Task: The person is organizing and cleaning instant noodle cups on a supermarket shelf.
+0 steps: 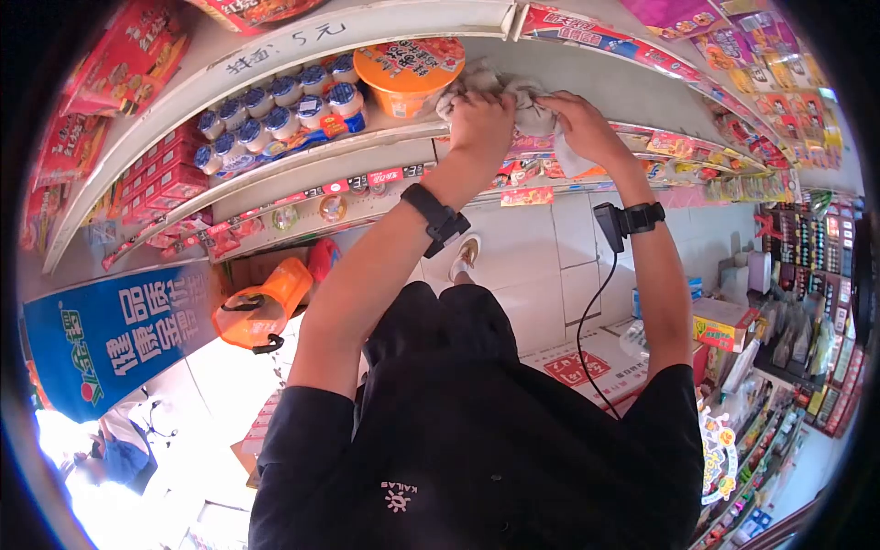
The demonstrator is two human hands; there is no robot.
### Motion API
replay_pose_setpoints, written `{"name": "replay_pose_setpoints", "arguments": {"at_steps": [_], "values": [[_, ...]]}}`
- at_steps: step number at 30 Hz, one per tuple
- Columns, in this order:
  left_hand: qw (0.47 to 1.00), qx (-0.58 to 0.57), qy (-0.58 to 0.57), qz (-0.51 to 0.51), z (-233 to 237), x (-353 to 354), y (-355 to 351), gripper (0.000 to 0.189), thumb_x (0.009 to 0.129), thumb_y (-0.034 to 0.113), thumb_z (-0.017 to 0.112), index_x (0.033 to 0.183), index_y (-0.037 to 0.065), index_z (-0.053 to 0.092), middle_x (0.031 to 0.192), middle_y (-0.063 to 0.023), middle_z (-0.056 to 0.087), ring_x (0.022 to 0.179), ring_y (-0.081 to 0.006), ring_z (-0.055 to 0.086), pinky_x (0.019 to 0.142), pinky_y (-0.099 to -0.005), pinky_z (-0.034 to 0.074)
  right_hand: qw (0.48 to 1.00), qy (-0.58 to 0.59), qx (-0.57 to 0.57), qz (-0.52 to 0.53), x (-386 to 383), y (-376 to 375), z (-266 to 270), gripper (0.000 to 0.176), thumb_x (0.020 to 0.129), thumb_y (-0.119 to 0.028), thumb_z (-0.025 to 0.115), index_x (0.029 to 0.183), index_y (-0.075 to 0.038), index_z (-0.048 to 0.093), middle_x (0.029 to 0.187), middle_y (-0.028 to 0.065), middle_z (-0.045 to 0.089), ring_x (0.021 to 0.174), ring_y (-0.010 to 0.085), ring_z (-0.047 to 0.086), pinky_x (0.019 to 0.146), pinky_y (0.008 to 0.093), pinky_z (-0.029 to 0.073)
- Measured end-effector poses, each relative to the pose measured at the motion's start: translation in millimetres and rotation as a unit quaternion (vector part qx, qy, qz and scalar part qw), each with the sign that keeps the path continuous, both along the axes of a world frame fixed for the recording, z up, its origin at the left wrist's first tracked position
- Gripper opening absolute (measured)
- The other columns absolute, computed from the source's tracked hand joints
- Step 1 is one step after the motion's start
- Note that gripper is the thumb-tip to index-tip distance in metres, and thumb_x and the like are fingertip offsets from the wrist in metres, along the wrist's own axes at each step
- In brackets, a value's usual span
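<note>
Both my hands press a grey cloth [532, 115] onto a white shop shelf [605, 78]. My left hand [481, 124] grips the cloth's left part, right beside an orange instant-noodle bowl [410, 73]. My right hand [582, 124] holds the cloth's right part, and a corner of the cloth hangs over the shelf edge. Each wrist wears a black band; a cable runs down from the right one.
Several blue-capped white cups [275, 110] stand left of the bowl. Red boxes [165, 174] fill the shelf farther left. Snack packets [733, 119] line the shelves at right. An orange plastic bag [261, 307] and cardboard boxes [596, 367] lie on the tiled floor below.
</note>
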State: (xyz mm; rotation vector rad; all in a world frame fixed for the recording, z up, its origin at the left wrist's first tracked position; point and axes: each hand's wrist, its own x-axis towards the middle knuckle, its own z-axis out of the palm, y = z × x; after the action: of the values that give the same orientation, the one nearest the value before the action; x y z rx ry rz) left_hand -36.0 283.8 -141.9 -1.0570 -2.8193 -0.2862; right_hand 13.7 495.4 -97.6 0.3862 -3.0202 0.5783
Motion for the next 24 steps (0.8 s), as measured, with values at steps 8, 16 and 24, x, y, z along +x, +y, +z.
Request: {"name": "replay_pose_setpoints", "arguments": {"at_steps": [8,16,24], "values": [[0.964,-0.259,0.051,-0.019,46.2,27.7,6.7,0.038,0.095,0.022,0.060,0.130,0.009,0.060,0.110,-0.0087,0.073,0.096,-0.0293,0.070,0.079,-0.0548,0.043,1.000,0.003,-0.002,-0.023,24.6,-10.9,26.3,0.050,0.091,0.009,0.051,0.137,-0.008,0.063,0.125,0.0191,0.063,0.116,0.0395,0.060,0.098,0.0447,0.048],[0.971,-0.176,0.164,-0.001,58.5,46.1,42.5,0.037,0.094,0.024,0.060,0.126,0.006,0.061,0.103,-0.0113,0.066,0.096,-0.0353,0.065,0.091,-0.0644,0.041,0.993,0.062,-0.004,-0.100,59.6,11.5,47.0,0.051,0.092,0.010,0.049,0.139,-0.007,0.061,0.134,0.0177,0.062,0.122,0.0386,0.060,0.103,0.0409,0.049],[0.959,0.106,0.252,-0.079,51.9,3.6,47.4,0.039,0.095,0.027,0.061,0.130,0.011,0.058,0.128,-0.0195,0.062,0.122,-0.0397,0.055,0.103,-0.0712,0.038,0.968,0.170,-0.031,-0.184,59.2,23.8,35.2,0.053,0.093,0.010,0.048,0.141,-0.008,0.060,0.135,0.0185,0.061,0.124,0.0388,0.060,0.105,0.0404,0.048]]}}
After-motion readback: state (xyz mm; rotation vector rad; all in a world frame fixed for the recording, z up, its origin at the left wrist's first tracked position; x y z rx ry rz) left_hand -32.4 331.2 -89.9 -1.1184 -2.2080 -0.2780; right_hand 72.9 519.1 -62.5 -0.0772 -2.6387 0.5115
